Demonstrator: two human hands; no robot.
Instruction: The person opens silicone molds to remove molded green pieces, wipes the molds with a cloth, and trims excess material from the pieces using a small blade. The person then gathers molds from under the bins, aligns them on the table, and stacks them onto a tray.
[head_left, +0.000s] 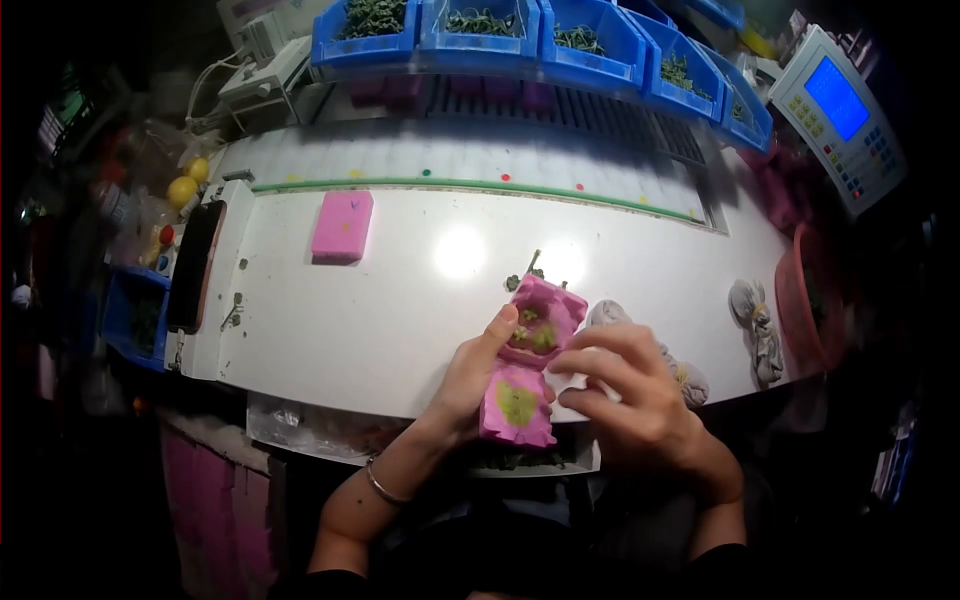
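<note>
My left hand point(470, 375) grips a pink carton point(518, 402) that lies open in two halves, its thumb on the upper half. Green-yellow stains mark the inside of both halves, and small green bits sit in the upper one. Close to the carton's right side is my right hand point(635, 400), its fingers bent and spread apart, with nothing visible between them. Dark green plant pieces point(537, 272) lie just beyond the carton. Partly behind my right hand are grey cloth bundles point(688, 383).
A closed pink box point(342, 226) stands on the white table point(390, 320). Blue bins point(480, 35) with green plant matter line the back. At left lies a phone point(196, 265); at right are a tied grey bundle point(760, 332), a red basket point(800, 300) and a control panel point(840, 115).
</note>
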